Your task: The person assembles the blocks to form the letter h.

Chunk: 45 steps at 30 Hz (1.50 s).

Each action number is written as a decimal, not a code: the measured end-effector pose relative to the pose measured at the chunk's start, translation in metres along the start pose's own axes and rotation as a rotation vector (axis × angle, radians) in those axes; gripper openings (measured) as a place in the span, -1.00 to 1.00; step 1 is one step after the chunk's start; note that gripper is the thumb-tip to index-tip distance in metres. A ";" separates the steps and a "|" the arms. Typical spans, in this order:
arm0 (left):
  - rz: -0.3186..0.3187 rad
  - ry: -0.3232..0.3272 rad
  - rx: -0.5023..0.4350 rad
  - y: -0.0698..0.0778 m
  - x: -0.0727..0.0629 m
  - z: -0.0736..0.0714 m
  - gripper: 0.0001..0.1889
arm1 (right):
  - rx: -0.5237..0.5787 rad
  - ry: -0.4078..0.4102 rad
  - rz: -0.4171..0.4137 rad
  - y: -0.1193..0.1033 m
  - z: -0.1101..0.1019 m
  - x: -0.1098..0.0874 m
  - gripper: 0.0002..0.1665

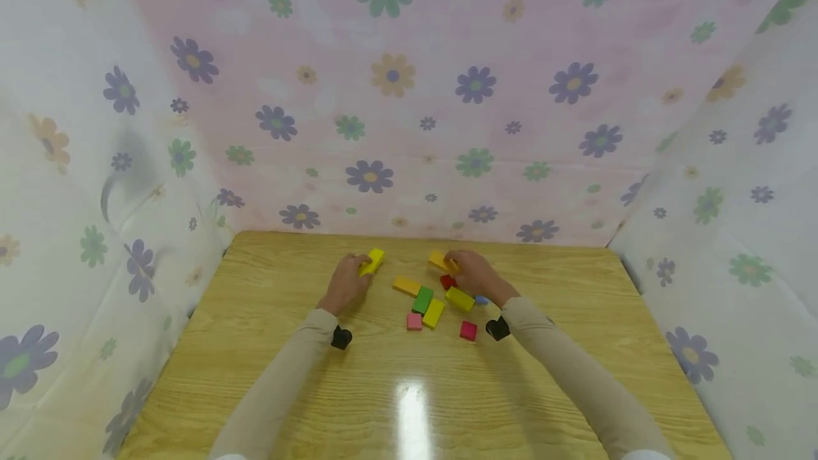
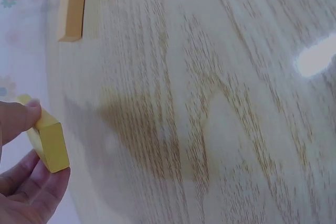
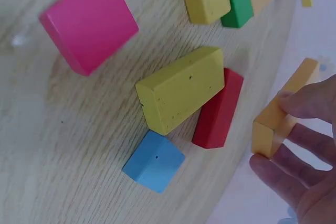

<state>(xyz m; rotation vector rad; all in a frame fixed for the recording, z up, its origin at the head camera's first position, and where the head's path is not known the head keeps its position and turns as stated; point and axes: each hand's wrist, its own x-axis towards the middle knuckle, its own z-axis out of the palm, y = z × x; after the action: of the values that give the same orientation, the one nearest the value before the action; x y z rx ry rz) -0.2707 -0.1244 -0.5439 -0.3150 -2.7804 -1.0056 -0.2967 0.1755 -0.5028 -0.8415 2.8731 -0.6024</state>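
My left hand [image 1: 346,283] pinches a yellow block [image 2: 52,142] between thumb and fingers, toward the back of the table. Opposite it, my right hand [image 1: 476,272] holds an orange block [image 3: 278,114] by its sides. Just in front of the right hand lie a red block [image 3: 218,111], a speckled yellow block [image 3: 184,87] and a blue block [image 3: 155,162]. Between the hands, a second orange block [image 1: 406,285], a green block [image 1: 422,300] and another yellow block [image 1: 433,314] lie close together. The right fingers partly cover the held orange block in the head view.
A light pink block [image 1: 414,321] lies beside the front yellow one, and a deep pink block [image 1: 469,331] sits farther right. The wooden table [image 1: 255,375] is bordered by flowered cloth [image 1: 422,112] at the back and both sides.
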 end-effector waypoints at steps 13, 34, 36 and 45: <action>-0.027 0.085 -0.007 0.013 -0.004 -0.005 -0.69 | 0.069 0.081 -0.015 -0.029 -0.020 -0.052 -0.60; -0.110 0.134 -0.155 0.055 -0.039 -0.023 -0.71 | 0.170 0.135 0.015 -0.087 -0.005 -0.102 -0.60; -0.112 0.134 -0.156 0.058 -0.045 -0.026 -0.71 | 0.175 0.138 0.013 -0.091 -0.003 -0.105 -0.60; -0.144 0.134 -0.168 0.070 -0.076 -0.031 -0.69 | 0.248 0.195 0.025 -0.102 0.007 -0.110 -0.62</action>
<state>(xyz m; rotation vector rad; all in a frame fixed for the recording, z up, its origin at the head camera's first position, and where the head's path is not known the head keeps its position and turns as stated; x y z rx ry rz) -0.1773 -0.1024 -0.4948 -0.0655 -2.6346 -1.2474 -0.1518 0.1532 -0.4716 -0.7464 2.8849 -1.0656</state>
